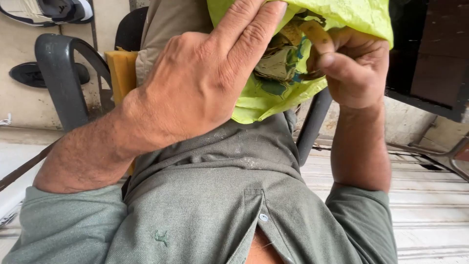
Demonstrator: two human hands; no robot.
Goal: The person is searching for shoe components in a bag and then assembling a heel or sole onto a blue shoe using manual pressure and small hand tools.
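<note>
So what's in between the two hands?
In the head view, a yellow-green plastic bag lies between the left hand and right hand, with crumpled brownish stuff inside it.
</note>
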